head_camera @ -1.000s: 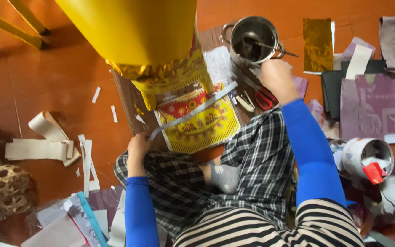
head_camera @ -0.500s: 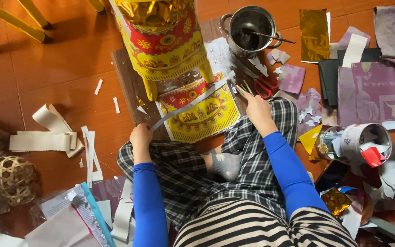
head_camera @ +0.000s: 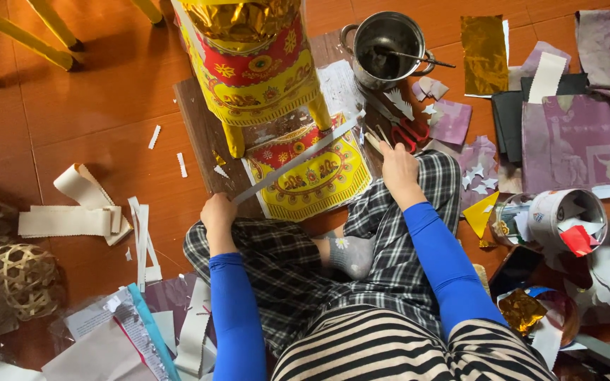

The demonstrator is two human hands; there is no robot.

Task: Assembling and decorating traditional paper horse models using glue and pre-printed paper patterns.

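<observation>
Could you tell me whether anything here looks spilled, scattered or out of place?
Yes: paper offcuts lie strewn over the orange floor, and purple sheets overlap untidily. The left hand holds a long strip; the right hand is beside red scissors.

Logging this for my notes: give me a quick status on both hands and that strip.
Left hand grips near end of white paper strip. Right hand holds thin sticks by red scissors. Strip lies across yellow patterned sheet; nothing on top of it.

Red-and-yellow ornamented paper sheet [head_camera: 312, 176]; gold foil sheet [head_camera: 485, 53]; purple patterned paper [head_camera: 577, 137]; red-handled scissors [head_camera: 412, 132]; orange floor [head_camera: 107, 141].
</observation>
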